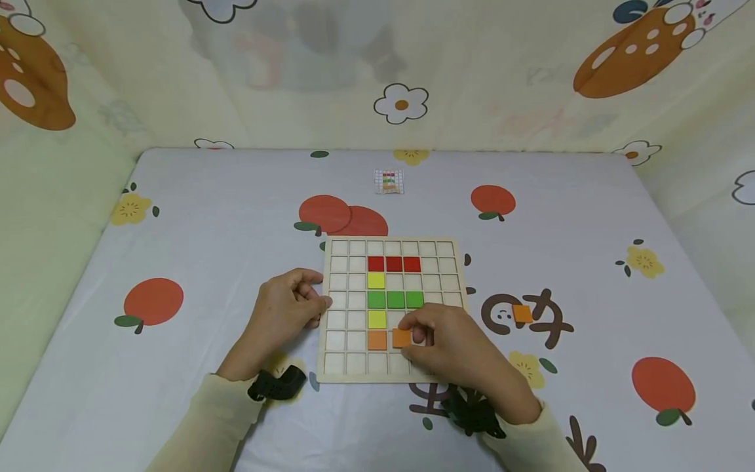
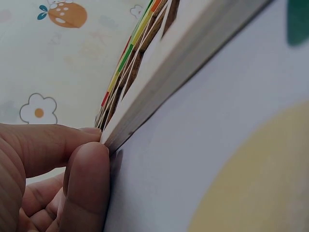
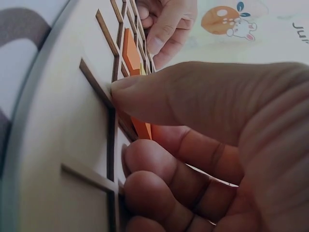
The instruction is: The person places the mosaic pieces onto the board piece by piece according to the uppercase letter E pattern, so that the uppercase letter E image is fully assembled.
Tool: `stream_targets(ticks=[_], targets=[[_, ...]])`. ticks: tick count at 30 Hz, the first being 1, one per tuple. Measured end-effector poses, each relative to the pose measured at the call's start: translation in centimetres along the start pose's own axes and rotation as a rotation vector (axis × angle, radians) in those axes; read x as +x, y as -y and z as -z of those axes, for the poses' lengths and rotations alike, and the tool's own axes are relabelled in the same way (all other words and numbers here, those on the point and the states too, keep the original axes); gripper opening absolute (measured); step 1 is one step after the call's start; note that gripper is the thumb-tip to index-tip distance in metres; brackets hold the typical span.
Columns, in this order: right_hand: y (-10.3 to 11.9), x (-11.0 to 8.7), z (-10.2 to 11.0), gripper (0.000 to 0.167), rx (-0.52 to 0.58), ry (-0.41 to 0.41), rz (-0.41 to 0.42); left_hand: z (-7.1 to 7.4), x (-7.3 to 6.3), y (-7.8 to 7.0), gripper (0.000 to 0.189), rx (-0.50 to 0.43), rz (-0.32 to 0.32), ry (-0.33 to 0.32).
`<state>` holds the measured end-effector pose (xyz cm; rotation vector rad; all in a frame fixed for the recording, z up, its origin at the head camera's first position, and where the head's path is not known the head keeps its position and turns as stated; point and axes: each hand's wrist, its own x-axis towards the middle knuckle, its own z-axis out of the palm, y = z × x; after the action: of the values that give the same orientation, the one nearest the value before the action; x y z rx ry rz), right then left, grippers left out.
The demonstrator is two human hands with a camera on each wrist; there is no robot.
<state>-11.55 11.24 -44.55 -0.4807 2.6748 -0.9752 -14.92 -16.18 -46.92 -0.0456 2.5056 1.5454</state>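
A wooden grid board (image 1: pixel 337 362) lies on the cloth, with square tiles in several cells. My left hand (image 1: pixel 289 303) holds the board's left edge, thumb and forefinger tips against the wood in the left wrist view. Between the right hand's (image 1: pixel 451 341) thumb and forefinger is an orange tile (image 1: pixel 402 338), slightly tilted over the cell right of a seated orange tile (image 1: pixel 377 340). Above stand a yellow tile (image 1: pixel 377 320), a row of green tiles (image 1: pixel 395 299), another yellow tile (image 1: pixel 375 280) and a row of red tiles (image 1: pixel 394 264). The right hand covers some lower-right cells.
A loose orange tile (image 1: pixel 522 314) lies on the cloth to the board's right. Beyond the board is a small card (image 1: pixel 388 182) printed with a coloured grid. The patterned cloth (image 1: pixel 236 196) covers the table, and a patterned curtain (image 1: pixel 483 65) hangs behind it.
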Motion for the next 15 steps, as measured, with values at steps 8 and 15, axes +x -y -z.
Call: stream_targets(ticks=[8, 15], targets=[[0.00, -0.01, -0.02, 0.022, -0.003, 0.005, 0.007, 0.03, 0.07, -0.05, 0.036, -0.007, 0.015, 0.000], [0.08, -0.04, -0.16, 0.023, -0.005, 0.007, 0.005, 0.01, 0.09, -0.02, 0.035, -0.001, 0.008, 0.000]])
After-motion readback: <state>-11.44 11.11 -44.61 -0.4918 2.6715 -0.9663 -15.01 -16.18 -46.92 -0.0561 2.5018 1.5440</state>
